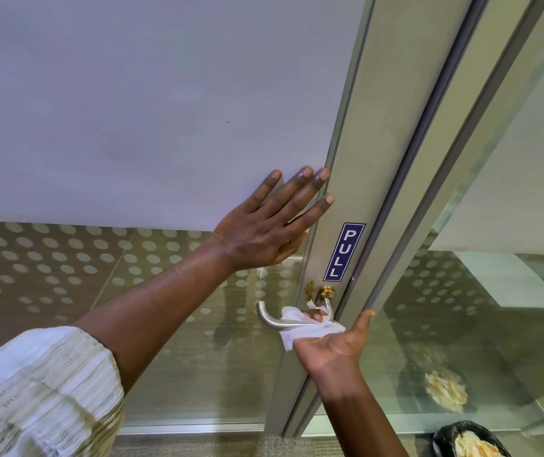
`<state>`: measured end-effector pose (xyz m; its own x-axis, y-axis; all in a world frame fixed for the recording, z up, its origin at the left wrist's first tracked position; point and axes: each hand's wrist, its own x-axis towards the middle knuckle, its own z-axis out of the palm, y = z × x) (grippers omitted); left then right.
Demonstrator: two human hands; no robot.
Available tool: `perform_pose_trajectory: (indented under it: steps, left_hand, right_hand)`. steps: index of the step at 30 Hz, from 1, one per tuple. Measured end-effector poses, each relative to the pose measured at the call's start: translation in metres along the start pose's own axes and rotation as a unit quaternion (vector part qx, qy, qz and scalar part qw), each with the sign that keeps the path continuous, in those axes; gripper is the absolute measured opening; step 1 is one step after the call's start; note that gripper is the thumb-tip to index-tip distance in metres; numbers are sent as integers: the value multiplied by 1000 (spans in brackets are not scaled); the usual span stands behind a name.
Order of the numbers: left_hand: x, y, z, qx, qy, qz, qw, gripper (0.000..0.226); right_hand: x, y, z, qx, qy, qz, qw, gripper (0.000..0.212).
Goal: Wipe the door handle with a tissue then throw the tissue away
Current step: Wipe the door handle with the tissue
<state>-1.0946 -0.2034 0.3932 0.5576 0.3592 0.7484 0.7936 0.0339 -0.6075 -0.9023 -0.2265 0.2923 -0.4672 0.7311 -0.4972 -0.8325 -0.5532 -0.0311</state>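
Note:
A silver lever door handle (pixel 269 317) with a brass collar sticks out of the metal door stile (pixel 349 179), just below a blue PULL sticker (pixel 344 251). My right hand (pixel 336 346), palm up, wraps a white tissue (pixel 306 328) around the handle near its base, fingers curled over it. My left hand (pixel 265 225) lies flat with fingers spread on the frosted glass door panel, above and left of the handle.
A black-lined waste bin (pixel 452 438) holding crumpled paper stands on the floor at the bottom right, by the door frame. A glass side panel (pixel 495 291) to the right reflects the bin. Dotted film covers the lower door glass (pixel 66 265).

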Motion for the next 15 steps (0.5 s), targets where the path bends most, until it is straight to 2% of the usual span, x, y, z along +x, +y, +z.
perform_pose_trajectory:
  steps: [2,3,7,11,13,14,15]
  left_hand:
    - [0,0,0,4,2,0,1000,66]
    - [0,0,0,6,4,1,1000,66]
    - [0,-1,0,3,8,1,1000,66]
    - [-1,-1,2,1,8,2,1000,65]
    - [-1,-1,2,-1,6,2,1000,65]
    - [-2,-1,2,-1,4,2,1000,66]
    - [-2,-2,2,-1,4,2,1000,66]
  right_hand:
    - [-6,1,6,-35,28,-4,999,106]
    - [-8,2,6,-44,36,-16,998,104]
    - [-28,4,4,-110,-3,-11,994,66]
    - [-39,-13,-13,-301,20,-25,953,32]
    - [-45,-26,-18,-417,56,-49,906,25]
    - [-49,-34,-18,-505,68,-75,857,24]
    - [-53,-43,-18,-601,75,-105,789,27]
